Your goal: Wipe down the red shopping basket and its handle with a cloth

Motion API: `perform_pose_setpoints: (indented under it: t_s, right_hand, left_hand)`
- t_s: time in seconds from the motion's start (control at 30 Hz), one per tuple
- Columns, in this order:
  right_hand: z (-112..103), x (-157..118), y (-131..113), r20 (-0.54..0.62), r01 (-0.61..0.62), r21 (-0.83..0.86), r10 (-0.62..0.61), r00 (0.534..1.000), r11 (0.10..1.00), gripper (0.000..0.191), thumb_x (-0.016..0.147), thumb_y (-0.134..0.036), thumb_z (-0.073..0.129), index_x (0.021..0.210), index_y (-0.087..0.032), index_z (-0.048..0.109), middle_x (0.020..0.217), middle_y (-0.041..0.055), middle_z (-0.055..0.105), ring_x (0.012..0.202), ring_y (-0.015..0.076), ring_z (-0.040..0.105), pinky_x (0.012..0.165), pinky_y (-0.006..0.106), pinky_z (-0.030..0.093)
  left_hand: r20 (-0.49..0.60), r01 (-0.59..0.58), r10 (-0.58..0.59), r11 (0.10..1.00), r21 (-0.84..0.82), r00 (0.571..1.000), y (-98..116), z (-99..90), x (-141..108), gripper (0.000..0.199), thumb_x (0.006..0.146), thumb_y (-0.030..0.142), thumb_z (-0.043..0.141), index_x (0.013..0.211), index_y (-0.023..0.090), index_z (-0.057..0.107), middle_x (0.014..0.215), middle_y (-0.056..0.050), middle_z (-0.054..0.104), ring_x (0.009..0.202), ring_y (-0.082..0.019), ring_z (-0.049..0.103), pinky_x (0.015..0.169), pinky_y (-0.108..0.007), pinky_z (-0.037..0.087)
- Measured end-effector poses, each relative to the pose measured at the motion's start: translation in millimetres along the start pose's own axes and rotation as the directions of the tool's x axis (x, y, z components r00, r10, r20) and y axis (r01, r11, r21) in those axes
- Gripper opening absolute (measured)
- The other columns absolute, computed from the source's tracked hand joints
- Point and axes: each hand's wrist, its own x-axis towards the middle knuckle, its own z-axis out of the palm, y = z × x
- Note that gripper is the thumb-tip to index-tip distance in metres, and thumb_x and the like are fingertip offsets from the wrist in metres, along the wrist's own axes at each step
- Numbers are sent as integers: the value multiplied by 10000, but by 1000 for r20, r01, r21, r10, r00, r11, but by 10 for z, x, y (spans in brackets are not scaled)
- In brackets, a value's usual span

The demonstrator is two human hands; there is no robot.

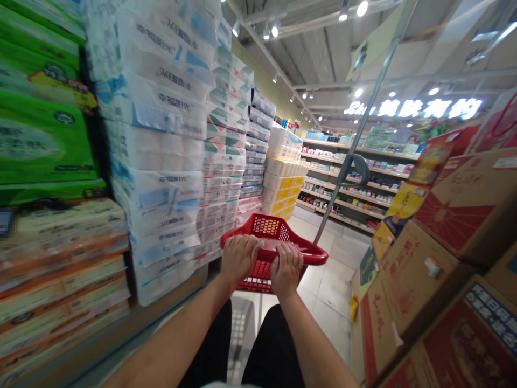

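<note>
Both hands rest on the handlebar of a red shopping cart point(315, 256) in the middle of the view. The fingers of my left hand point(241, 257) are wrapped over the bar on its left part. To the right of it, my right hand point(287, 269) is curled over the same bar, with a small gap between the two hands. Behind the bar the cart's perforated red basket shows in part. A metal pole point(339, 186) with a grey hook-like piece rises beyond the cart's right side.
Tall stacks of white tissue packs point(161, 145) and green packs point(44, 129) line the left. Cardboard boxes point(416, 269) are piled on the right. A tiled aisle point(327, 291) runs between them towards stocked shelves point(347, 188) at the back.
</note>
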Motion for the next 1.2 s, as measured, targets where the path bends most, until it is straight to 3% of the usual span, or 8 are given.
perform_pose_setpoints:
  t_s: [0.23,0.47,0.67,0.87,1.07,1.13,1.2]
  right_hand:
    - [4,3,-5,-10,15,-8,-15,1000,1000,340,889,-176,427,1204,-172,555,1219,94,589,1250,235,416,1068,470,251]
    - [1,-4,5,5,2,-13,-1,1000,1000,339,898,-180,416,1209,-173,549,1215,91,594,1254,242,419,1072,480,249]
    - [3,-6,-12,-7,5,-13,-5,1000,1000,337,894,-186,424,1208,-170,546,1224,94,590,1253,244,419,1066,477,249]
    - [24,-28,4,-31,24,-3,-24,999,1000,331,894,-183,416,1192,-172,559,1212,93,597,1254,246,417,1065,477,248]
    - [61,-55,10,-34,22,2,-22,999,1000,342,889,-194,436,1208,-173,556,1210,98,598,1250,252,424,1060,488,257]
    - [65,-57,9,-36,21,5,-21,999,1000,345,888,-191,440,1212,-175,557,1215,98,596,1252,256,422,1060,489,260]
    - [61,-58,10,-35,21,9,-21,999,1000,350,888,-190,440,1218,-177,556,1217,97,595,1251,257,425,1060,488,262]
  left_hand:
    - [140,42,-50,998,56,989,-23,2,247,427,960,414,256,870,215,623,810,-73,653,729,-214,547,720,-376,342]
    - [-79,-50,47,998,-28,996,0,78,-73,294,919,293,389,1151,237,561,1153,-82,605,1089,-250,484,970,-438,299]
    - [75,66,-67,998,25,995,36,2,140,367,961,342,272,877,200,599,857,-77,628,816,-221,526,786,-397,346]
    - [-4,-22,22,1000,10,1000,18,-6,5,276,936,300,351,1072,224,578,1044,-71,628,974,-234,525,885,-410,339]
    - [201,67,-75,997,45,977,-32,-14,216,386,950,341,285,855,166,616,826,-98,664,768,-222,590,756,-390,380]
    - [208,59,-61,998,18,976,-47,-22,205,375,949,325,284,870,169,616,825,-93,665,773,-215,596,762,-383,385]
    - [144,5,-2,1000,-18,990,-51,-31,122,293,930,293,337,977,189,606,932,-86,665,881,-218,589,826,-388,382]
